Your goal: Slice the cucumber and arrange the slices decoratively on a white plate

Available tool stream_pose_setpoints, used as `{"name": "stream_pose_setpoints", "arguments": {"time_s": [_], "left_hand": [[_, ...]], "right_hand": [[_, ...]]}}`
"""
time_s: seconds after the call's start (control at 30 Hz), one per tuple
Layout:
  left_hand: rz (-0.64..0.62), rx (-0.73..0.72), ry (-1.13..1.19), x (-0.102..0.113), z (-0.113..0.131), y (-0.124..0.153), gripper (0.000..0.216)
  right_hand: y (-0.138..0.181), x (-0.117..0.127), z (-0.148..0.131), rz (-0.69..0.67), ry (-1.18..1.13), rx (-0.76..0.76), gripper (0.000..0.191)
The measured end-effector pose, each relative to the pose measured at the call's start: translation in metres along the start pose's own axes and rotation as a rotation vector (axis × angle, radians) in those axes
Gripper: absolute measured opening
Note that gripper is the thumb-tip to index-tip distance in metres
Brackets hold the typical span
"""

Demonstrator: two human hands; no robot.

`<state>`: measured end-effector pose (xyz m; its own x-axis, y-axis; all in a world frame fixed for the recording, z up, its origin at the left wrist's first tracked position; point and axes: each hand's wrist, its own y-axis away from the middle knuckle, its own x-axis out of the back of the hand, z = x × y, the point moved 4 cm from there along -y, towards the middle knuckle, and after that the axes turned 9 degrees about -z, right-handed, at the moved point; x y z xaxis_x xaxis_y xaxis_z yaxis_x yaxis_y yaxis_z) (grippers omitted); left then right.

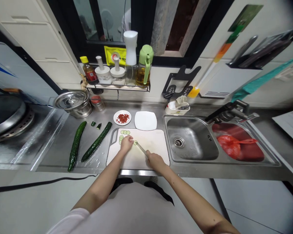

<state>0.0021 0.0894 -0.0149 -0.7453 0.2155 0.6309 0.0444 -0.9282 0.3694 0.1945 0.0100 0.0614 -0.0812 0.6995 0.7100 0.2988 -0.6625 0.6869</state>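
Cucumber piece (135, 142) sits mid-left on the white cutting board (156, 143), near the front edge of the steel counter (61, 146). Around it, big to small: double sink on the right, near basin (192, 143) bare steel, far basin holding a red plastic bag (230, 144), black faucet (230, 112) above it. Wok (5, 113) on the stove far left, lidded steel pot (73, 103) just right of it. Wall rack (117, 87) at the back with oil and sauce bottles. Two whole cucumbers lie on the counter left of the board, the longer one (75, 146) further out, the other (97, 141) just beside the board's handle. Two cut ends (96, 124) lie behind them. Behind the board: square white plate (145, 120) and a round dish of red chilli bits (122, 117). Cucumber slices (125, 132) lie at the board's top left corner, a few more just left of the left hand.

The cucumber piece is mostly covered by the left hand (126, 143); only its cut green end pokes out on the right, between the two hands. Left hand is curled, fingertips pressing down, gripping the piece. Right hand (155, 160) is closed round the knife (141, 149) handle, lower right of the piece, blade slanting up-left with its tip at the exposed end; can't tell if it touches. Both bare forearms reach in from below, converging on the board.
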Motion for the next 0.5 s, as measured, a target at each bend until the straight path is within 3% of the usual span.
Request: {"name": "stream_pose_setpoints", "arguments": {"time_s": [0.5], "left_hand": [[0.004,0.004,-0.016,-0.0003,0.0005,0.0005,0.012]], "right_hand": [[-0.0075,0.0033,-0.0032,-0.001,0.005,-0.008,0.04]]}}
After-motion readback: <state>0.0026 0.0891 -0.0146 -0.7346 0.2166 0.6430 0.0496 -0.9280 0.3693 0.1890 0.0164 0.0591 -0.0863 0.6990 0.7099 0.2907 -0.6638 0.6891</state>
